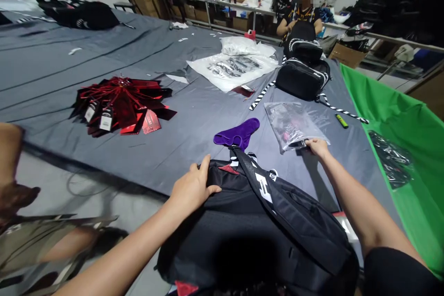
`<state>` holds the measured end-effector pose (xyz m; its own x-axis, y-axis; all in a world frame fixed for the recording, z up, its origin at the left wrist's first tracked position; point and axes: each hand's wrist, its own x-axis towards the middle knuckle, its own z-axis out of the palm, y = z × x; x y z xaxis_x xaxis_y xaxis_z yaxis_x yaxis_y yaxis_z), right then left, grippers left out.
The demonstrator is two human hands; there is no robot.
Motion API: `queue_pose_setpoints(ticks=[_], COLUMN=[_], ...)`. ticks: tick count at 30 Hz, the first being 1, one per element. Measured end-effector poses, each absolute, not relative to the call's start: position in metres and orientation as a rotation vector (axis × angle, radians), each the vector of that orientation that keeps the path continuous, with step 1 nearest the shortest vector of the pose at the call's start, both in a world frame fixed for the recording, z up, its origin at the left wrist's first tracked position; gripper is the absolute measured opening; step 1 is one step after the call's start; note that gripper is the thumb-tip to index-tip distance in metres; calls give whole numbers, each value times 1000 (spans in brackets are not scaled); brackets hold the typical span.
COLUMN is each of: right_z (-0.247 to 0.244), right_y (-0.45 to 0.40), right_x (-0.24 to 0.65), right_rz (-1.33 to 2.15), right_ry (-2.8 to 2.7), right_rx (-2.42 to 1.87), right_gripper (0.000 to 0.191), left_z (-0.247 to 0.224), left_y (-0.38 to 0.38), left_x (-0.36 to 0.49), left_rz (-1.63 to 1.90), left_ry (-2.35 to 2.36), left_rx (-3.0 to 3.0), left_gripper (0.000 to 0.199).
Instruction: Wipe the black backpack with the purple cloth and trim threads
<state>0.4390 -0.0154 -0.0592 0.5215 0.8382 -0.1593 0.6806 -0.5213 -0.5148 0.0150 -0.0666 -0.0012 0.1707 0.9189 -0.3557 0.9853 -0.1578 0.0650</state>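
Nearest the camera, a black backpack (256, 226) lies on the grey table (173, 115), its strap running diagonally across the top. Left hand (192, 189) rests on the pack's far left edge, fingers curled over the fabric, pinning it. Right hand (317, 147) pinches the near edge of a clear plastic bag (293, 125) just beyond the pack; the bag's contents are dark and unclear. Risk: thin film could slip from a fingertip pinch. A purple cloth (239, 133) lies between.
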Motion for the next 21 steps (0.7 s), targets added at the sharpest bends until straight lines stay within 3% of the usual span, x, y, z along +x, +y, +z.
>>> queue_pose_setpoints(ticks=[3,5,9,14,19,21], right_z=[-27,-4,39,54,36,31], right_y=[-56,-83,-129,-163,-176,-178], right_x=[421,399,331,253,230,223], right_rz=[703,750,439,189,554,795], right_ry=[-1291,-1353,-1778,-2241,-1868,-1771], right_rx=[-2271,-2152,-1560,-879,-1185,-1284], right_gripper=[25,23,15,28,34,28], left_z=[0,6,32,39,22,16], left_y=[-71,-83,-121,-149,-162,-167], left_x=[11,14,34,50,38,37], left_rz=[-134,212,936,755,1055,1145], left_ry=[1779,1765,1480,887,961,1010], left_rx=[2140,2173,1928,1159,961,980], left_gripper=[80,75,49,48,29,25])
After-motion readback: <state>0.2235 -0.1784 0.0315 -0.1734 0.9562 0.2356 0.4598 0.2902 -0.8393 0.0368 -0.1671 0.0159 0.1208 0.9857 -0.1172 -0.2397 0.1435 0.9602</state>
